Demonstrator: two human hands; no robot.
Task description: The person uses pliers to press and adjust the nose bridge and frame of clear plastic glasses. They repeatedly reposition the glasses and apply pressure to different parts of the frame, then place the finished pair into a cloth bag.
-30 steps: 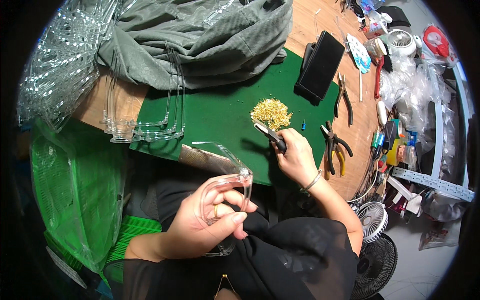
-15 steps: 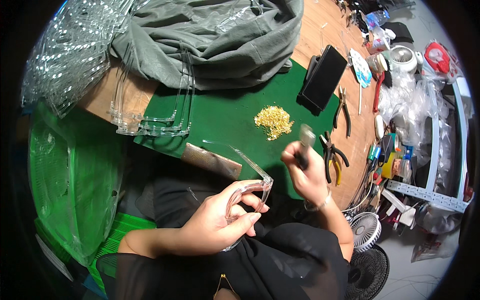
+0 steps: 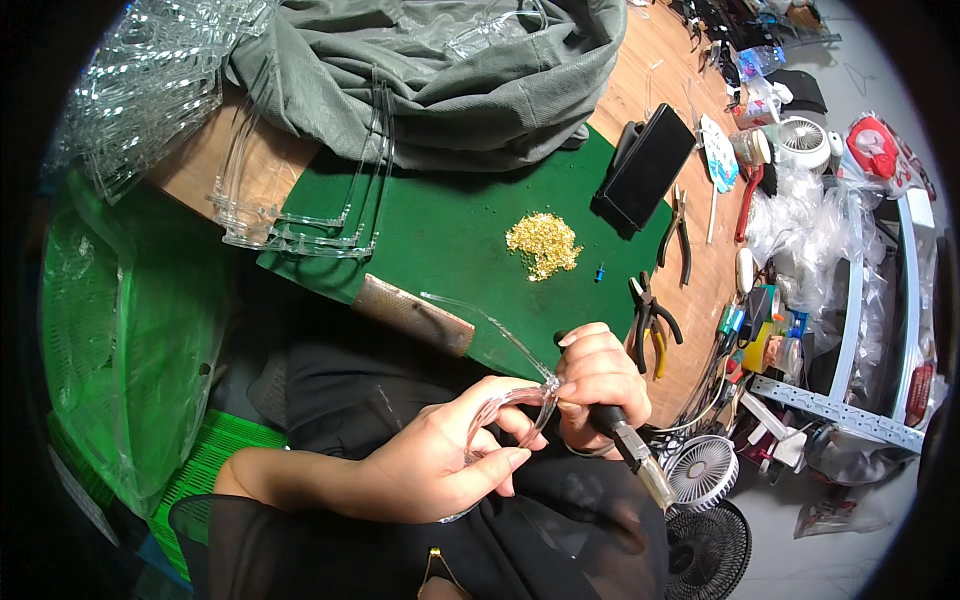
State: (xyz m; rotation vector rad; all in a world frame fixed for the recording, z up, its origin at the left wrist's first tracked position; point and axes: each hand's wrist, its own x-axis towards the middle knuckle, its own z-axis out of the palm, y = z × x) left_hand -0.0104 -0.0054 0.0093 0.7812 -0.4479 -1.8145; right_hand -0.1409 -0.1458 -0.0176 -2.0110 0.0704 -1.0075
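Observation:
My left hand (image 3: 440, 450) is closed around the rim of a clear plastic eyeglass frame (image 3: 508, 398), above my lap. One temple arm of it stretches up and left over the green mat (image 3: 450, 210). At the frame's hinge corner, the fingers of my right hand (image 3: 600, 385) touch the frame. That hand is also wrapped round a black-handled tool with a flat metal head (image 3: 640, 460), pointing down and right; its exact kind is unclear. A heap of tiny gold-coloured metal pieces (image 3: 543, 246) lies on the mat, with a small blue-topped piece (image 3: 600, 271) beside it.
Two pliers (image 3: 650, 325) and a black phone-like slab on a stand (image 3: 648, 165) are at the right. Several clear eyeglass frames (image 3: 310, 240) lie far left, by a grey cloth (image 3: 430, 90). A tan block (image 3: 413, 315) lines the near mat edge. Green baskets (image 3: 130, 340) stand left.
My right hand has come down and left to the frame's hinge, and its tool has swung from pointing up to pointing down and right. My left hand keeps its hold.

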